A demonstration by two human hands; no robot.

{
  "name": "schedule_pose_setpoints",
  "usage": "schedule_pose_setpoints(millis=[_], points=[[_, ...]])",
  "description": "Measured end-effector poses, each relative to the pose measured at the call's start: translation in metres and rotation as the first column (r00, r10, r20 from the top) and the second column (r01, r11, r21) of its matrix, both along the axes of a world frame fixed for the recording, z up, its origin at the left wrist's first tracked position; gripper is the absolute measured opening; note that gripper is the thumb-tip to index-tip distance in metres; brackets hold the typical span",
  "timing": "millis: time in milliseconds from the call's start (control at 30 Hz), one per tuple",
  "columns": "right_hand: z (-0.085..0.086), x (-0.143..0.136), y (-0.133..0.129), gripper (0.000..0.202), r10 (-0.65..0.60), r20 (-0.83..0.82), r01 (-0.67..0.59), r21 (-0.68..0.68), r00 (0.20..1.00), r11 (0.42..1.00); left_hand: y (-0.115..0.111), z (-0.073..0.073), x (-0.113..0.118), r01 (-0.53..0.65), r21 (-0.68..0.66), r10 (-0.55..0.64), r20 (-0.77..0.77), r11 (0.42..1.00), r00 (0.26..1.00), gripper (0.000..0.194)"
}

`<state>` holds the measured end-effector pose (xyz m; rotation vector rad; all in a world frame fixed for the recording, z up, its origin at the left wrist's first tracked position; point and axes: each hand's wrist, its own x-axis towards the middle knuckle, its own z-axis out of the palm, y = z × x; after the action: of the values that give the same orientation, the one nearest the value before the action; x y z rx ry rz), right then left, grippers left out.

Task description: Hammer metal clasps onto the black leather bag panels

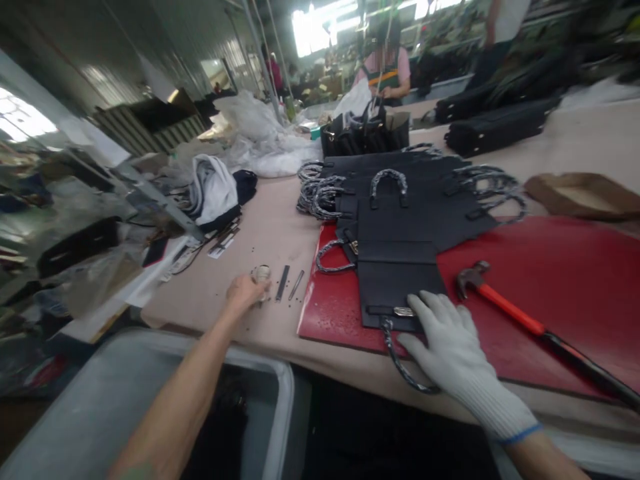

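My bare left hand (pixel 245 291) is at the table's near left, its fingers closed on a small pale, round-topped container (pixel 263 273). Just right of it lie a flat dark metal bar (pixel 283 283) and a thin metal punch (pixel 296 285). My right hand (pixel 450 337), in a white knit glove, rests flat with fingers extended on a black leather bag panel (pixel 400 280). Beside its fingertips is a metal clasp plate (pixel 404 311) on the panel. A wrapped handle (pixel 400 363) hangs over the front edge. The claw hammer (pixel 520 310) lies to the right.
More black panels (pixel 400 227) with wrapped handles are stacked behind, partly on a red board (pixel 565 287). A brown tray (pixel 583 195) stands at right, finished-looking black bags (pixel 365 133) at the back. Below left is a grey bin (pixel 285 400). Another person (pixel 387 73) stands across the table.
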<state>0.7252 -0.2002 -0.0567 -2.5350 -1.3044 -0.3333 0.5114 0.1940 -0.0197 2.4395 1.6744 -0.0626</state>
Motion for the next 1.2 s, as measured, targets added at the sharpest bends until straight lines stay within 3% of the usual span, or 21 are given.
schedule_pose_setpoints(millis=[200, 333, 367, 433, 467, 533, 600, 633, 700, 800, 933, 1067, 1200], points=[[0.006, -0.006, -0.014, 0.050, -0.045, -0.071, 0.045, -0.007, 0.996, 0.999, 0.027, -0.002, 0.016, 0.041, -0.141, -0.055, -0.098, 0.989, 0.994, 0.024], [0.005, -0.002, -0.022, 0.044, -0.049, -0.093, 0.051, 0.017, 0.994, 0.999, 0.030, -0.004, 0.001, 0.049, -0.167, -0.063, -0.081, 0.985, 0.995, 0.026], [0.004, 0.000, -0.024, 0.044, -0.047, -0.095, 0.049, 0.021, 0.994, 0.999, 0.029, -0.005, -0.006, 0.054, -0.174, -0.058, -0.014, 0.983, 0.998, 0.026], [0.003, 0.001, -0.026, 0.045, -0.042, -0.101, 0.045, 0.026, 0.994, 0.999, 0.022, -0.006, -0.020, 0.064, -0.240, 0.008, 0.286, 0.969, 0.958, 0.023], [0.003, 0.002, -0.027, 0.045, -0.043, -0.106, 0.046, 0.025, 0.993, 0.999, 0.016, -0.006, -0.026, 0.081, -0.295, 0.076, 0.483, 0.952, 0.873, 0.024], [0.002, 0.002, -0.027, 0.044, -0.046, -0.120, 0.050, 0.027, 0.992, 0.998, -0.002, -0.004, -0.032, 0.147, -0.387, 0.238, 0.779, 0.910, 0.579, 0.035], [0.002, 0.000, -0.026, 0.046, -0.042, -0.129, 0.047, 0.037, 0.991, 0.998, -0.030, 0.000, -0.029, 0.216, -0.415, 0.330, 0.880, 0.884, 0.341, 0.043], [0.003, -0.001, -0.025, 0.047, -0.038, -0.131, 0.044, 0.045, 0.991, 0.998, -0.047, 0.001, -0.024, 0.241, -0.416, 0.354, 0.898, 0.877, 0.262, 0.044], [0.003, -0.003, -0.024, 0.049, -0.033, -0.127, 0.041, 0.058, 0.991, 0.997, -0.082, 0.001, -0.009, 0.293, -0.423, 0.386, 0.905, 0.857, 0.176, 0.044], [0.005, -0.005, -0.023, 0.049, -0.040, -0.126, 0.047, 0.055, 0.991, 0.997, -0.132, -0.009, 0.018, 0.383, -0.365, 0.330, 0.931, 0.848, 0.157, 0.042], [0.006, -0.005, -0.023, 0.050, -0.049, -0.137, 0.056, 0.047, 0.989, 0.997, -0.173, -0.026, 0.043, 0.517, -0.142, 0.037, 0.978, 0.844, 0.207, 0.034], [0.006, -0.005, -0.023, 0.050, -0.054, -0.145, 0.062, 0.053, 0.988, 0.997, -0.183, -0.035, 0.049, 0.569, 0.053, -0.212, 0.953, 0.821, 0.217, 0.024], [0.006, -0.006, -0.022, 0.051, -0.051, -0.139, 0.060, 0.060, 0.989, 0.996, -0.179, -0.039, 0.043, 0.555, 0.004, -0.169, 0.954, 0.832, 0.247, 0.019]])
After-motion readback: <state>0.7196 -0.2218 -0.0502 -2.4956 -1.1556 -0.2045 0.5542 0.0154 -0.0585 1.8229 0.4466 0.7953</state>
